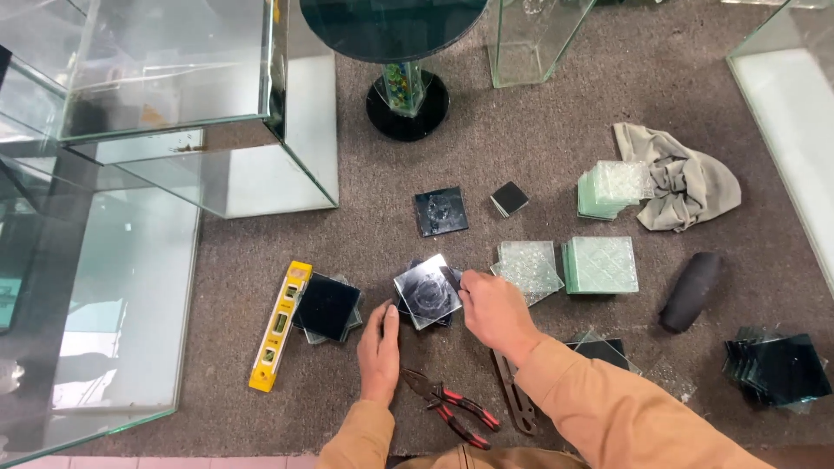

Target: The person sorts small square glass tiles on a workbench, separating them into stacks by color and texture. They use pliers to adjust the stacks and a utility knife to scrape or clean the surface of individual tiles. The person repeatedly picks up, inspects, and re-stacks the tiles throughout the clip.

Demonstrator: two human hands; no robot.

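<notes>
Two hands on one square glass tile (427, 291), just right of the yellow level (278, 325); my right hand (493, 309) pinches its edge, my left hand (380, 347) rests flat beside it; thin, stiff, slippery, likely brittle, so edges only.

Your left hand (380, 346): flat, palm down, fingers together and pointing away from you. Your right hand (493, 306): knuckles up, fingers curled in a pinch. Both forearms: tan sleeves, angled inward.
</notes>
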